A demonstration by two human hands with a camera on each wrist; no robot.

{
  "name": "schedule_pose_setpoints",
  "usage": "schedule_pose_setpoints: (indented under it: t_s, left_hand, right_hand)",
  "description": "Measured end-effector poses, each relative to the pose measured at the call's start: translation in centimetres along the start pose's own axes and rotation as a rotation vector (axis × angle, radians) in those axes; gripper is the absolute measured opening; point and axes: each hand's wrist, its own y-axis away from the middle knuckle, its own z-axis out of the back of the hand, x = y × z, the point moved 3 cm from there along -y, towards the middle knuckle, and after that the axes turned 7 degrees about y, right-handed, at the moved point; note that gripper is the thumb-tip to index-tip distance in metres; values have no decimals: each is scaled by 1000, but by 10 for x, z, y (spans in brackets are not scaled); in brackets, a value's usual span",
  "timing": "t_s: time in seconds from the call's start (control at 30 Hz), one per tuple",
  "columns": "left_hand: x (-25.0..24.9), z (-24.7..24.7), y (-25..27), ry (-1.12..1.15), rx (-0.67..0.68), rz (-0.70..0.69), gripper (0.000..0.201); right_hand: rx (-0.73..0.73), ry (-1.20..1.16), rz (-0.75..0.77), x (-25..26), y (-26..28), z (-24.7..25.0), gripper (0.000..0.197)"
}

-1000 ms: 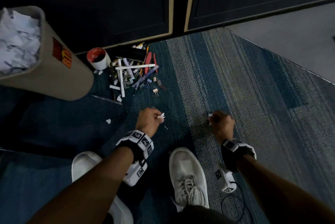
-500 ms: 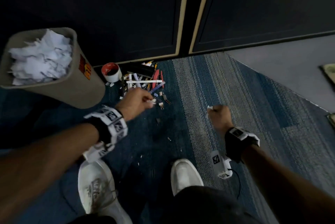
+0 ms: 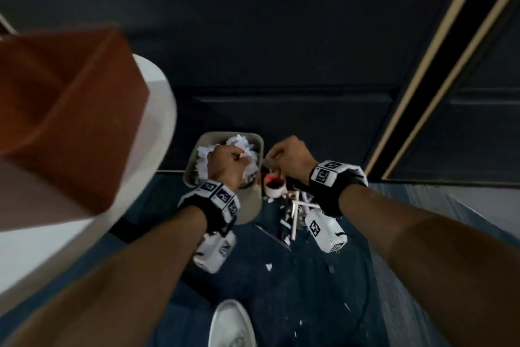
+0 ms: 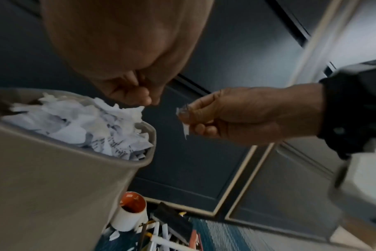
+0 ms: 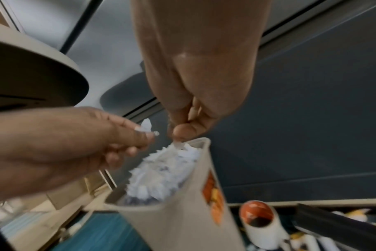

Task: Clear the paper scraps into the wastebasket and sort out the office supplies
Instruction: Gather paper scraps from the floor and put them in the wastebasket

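Note:
The beige wastebasket (image 3: 250, 206) stands against the dark cabinet, heaped with white paper scraps (image 4: 75, 125). My left hand (image 3: 240, 159) hovers right over its opening and pinches a small white scrap (image 5: 146, 127). My right hand (image 3: 271, 156) is at the basket's right rim and pinches another torn scrap (image 4: 184, 121) between thumb and fingers. A red-and-white cup (image 3: 274, 185) lies on the carpet beside the basket. A pile of pens and clips (image 3: 295, 211) lies below it, partly hidden by my right wrist. Small scraps (image 3: 269, 266) dot the blue carpet.
A white round tabletop (image 3: 157, 110) with a brown box (image 3: 70, 121) on it juts in at the left, above the floor. Dark cabinet doors (image 3: 281, 51) close off the back. My white shoe (image 3: 233, 324) is at the bottom.
Both hands rose from the carpet and moved left and forward to the wastebasket, each still pinching a scrap. The head view swung so the basket is now central.

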Motion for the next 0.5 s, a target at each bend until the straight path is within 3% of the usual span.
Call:
schedule_pose_setpoints:
  t_s: [0.13,0.23,0.33,0.5]
  left_hand:
    - [5,21,-5,35,-115,42,17]
    - [10,29,-8,121,-119,98,17]
    - [23,35,-7,119,-126,136,25]
    - [24,38,-2,-24,-159,133,28]
  right_hand:
    - [-92,-79,-36,38,-23,-19,14]
    - [-64,-73,-39,51,-32,-33,6]
    - [26,51,-38,54,-37,-42,23]
    - [-20,108,-72,34,-37,-24,14]
